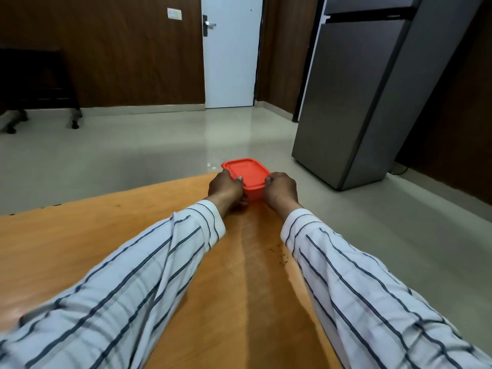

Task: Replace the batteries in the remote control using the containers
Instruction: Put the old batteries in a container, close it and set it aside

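On the wooden table (106, 249) at frame centre, my left hand (225, 189) and right hand (281, 190) clasp the lidded red container (246, 173); nothing's opened, no remote visible.

Red container (246, 173), striped white sleeves (149, 267)

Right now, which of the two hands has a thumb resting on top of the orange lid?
The left hand: its thumb lies across the orange container's lid. The right hand grips the lid's other edge, but which fingers do so is unclear.
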